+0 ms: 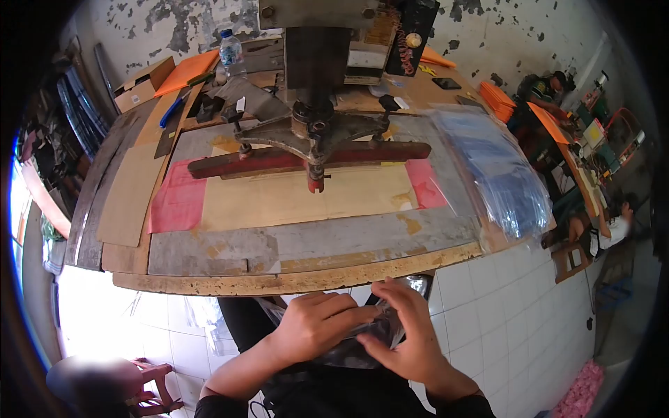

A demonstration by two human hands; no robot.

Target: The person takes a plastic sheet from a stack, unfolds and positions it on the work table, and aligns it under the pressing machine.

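Handling step, I'd judge: clear film (393,329) bunched over the lap (327,393), below the bench (300,284) edge. My left hand (313,327) is closed on it; right hand (412,341) wide around it. Next move calls for steady left hold. Too crumpled to tell pointing or long axis.

Clear plastic film (352,354), thin, colourless and glossy, with pale highlights along its folds; crumpled and creased, gathered into a bunch between the left hand (313,326) and the right hand (410,336); gripped by the fingers of the left hand and touched by those of the right, which are curled around its right side; a loose portion spreads below the hands over dark clothing, which shows through it; another portion extends beyond the left hand, towards the table edge (293,283); its full outline is hidden, and whether it is sheet or bag cannot be told
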